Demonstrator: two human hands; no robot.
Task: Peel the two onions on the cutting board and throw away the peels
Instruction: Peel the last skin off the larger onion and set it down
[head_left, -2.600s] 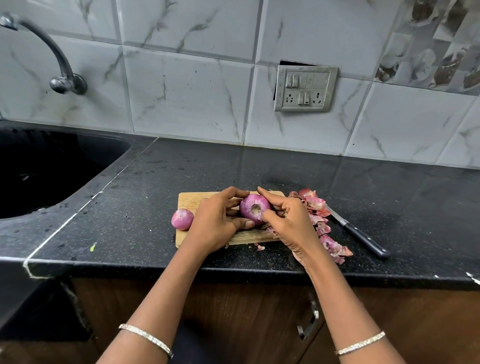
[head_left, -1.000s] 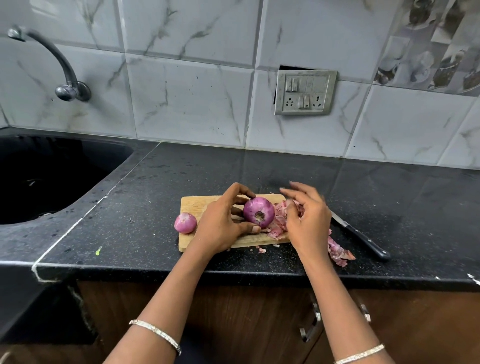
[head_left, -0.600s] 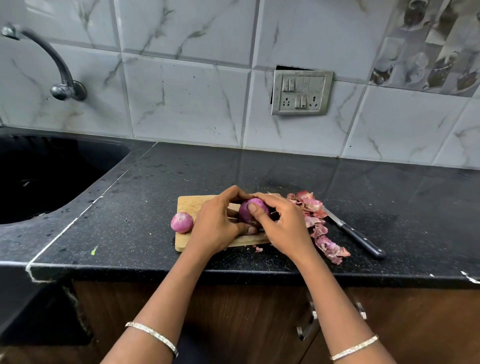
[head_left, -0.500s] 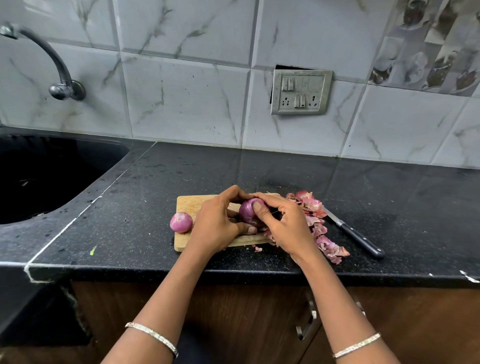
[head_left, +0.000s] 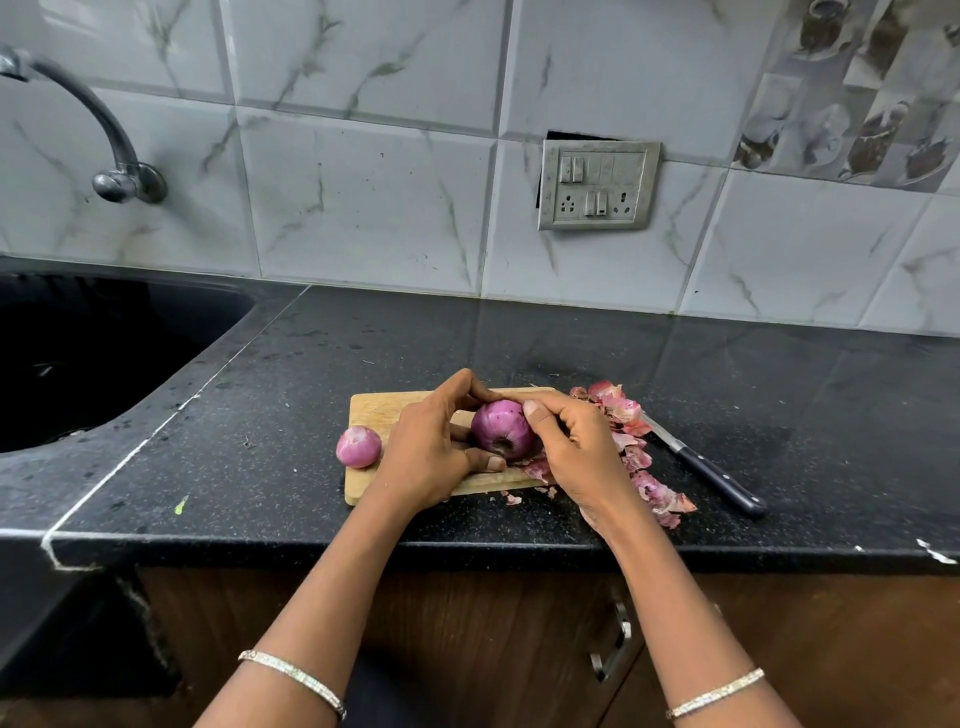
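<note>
Over the rectangular wooden cutting board (head_left: 379, 410), your left hand (head_left: 426, 457) and right hand (head_left: 576, 447) both curl their fingers (head_left: 532, 410) snugly round the large round purple onion (head_left: 503, 428). If the slick skin slips, it could roll off the board; loose pink peels (head_left: 636, 457) right of the board could scatter.

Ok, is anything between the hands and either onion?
Nothing visible. The left hand and right hand both grip the larger onion over the cutting board. The small onion lies uncovered at the board's left edge, just beside the left hand.
</note>
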